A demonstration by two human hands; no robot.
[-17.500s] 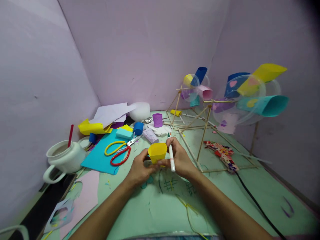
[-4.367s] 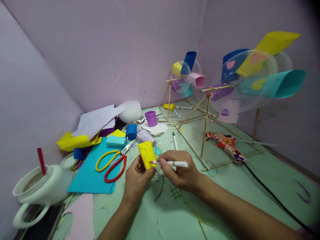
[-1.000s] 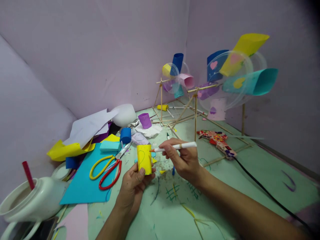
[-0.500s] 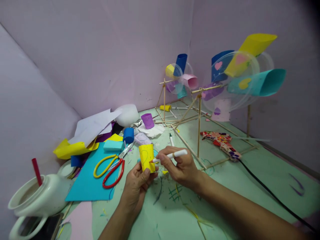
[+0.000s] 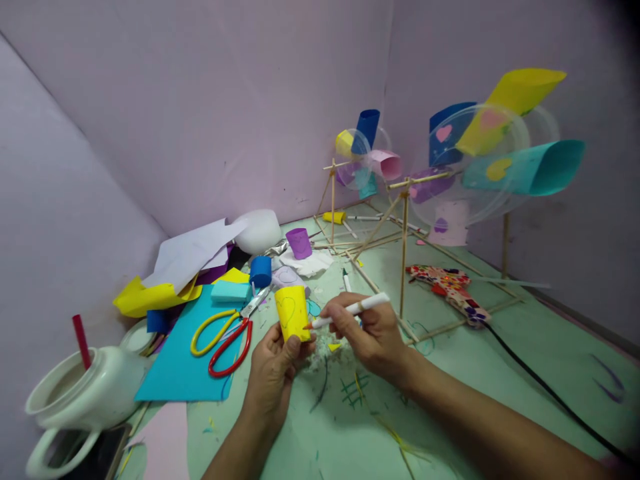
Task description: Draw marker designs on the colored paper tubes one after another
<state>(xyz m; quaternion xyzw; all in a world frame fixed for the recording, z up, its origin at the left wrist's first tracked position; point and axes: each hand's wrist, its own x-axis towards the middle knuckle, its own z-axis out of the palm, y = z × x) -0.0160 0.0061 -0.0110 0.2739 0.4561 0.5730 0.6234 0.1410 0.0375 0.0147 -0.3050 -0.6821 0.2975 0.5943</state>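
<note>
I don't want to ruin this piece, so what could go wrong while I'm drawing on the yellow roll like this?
The yellow paper roll is hollow and the left hand pinches only its lower end, so the marker in the right hand may dent it or skid. The right hand also works close to the stick frame, which a wide stroke might knock.

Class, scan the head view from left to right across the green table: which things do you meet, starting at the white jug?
white jug → red-and-yellow scissors → yellow paper tube → white marker → patterned glue gun
</note>
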